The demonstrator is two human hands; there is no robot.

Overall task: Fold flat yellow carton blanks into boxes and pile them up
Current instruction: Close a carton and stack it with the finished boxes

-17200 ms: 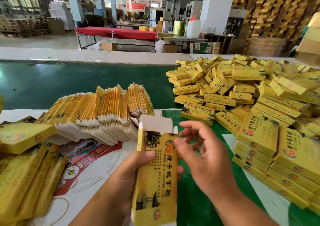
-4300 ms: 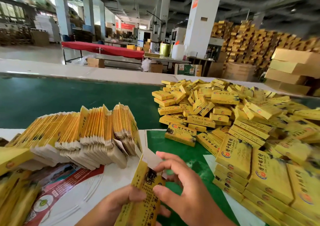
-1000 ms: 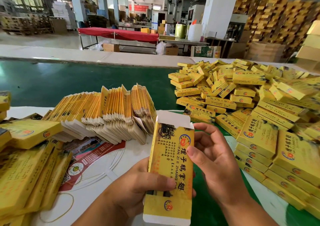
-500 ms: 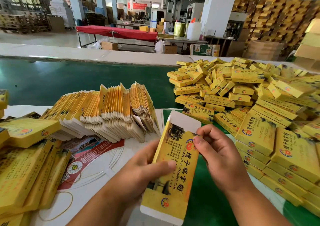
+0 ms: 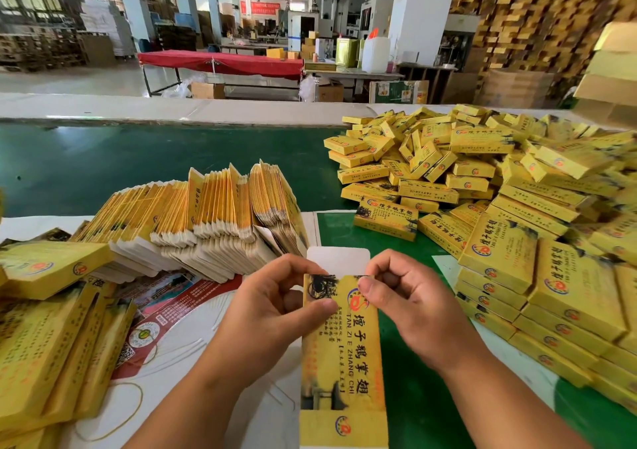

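Observation:
A yellow carton (image 5: 344,355) with black lettering stands lengthwise in front of me, its white top flap (image 5: 337,259) sticking up. My left hand (image 5: 272,307) pinches the carton's upper left edge between thumb and fingers. My right hand (image 5: 410,304) pinches its upper right corner. A fanned row of flat yellow blanks (image 5: 206,214) lies to the left on white paper. A large heap of folded yellow boxes (image 5: 482,180) covers the right side of the green table (image 5: 103,162).
More yellow cartons (image 5: 44,328) lie stacked at the near left. A red-and-white printed sheet (image 5: 165,307) and a rubber band (image 5: 113,410) lie on the white paper. Neat stacks of folded boxes (image 5: 551,310) stand close to my right arm. Beyond the table is a warehouse floor.
The carton has swung from a tilt to pointing straight away from me. My left hand has slid up from its middle to the top edge, so both hands now pinch the top corners.

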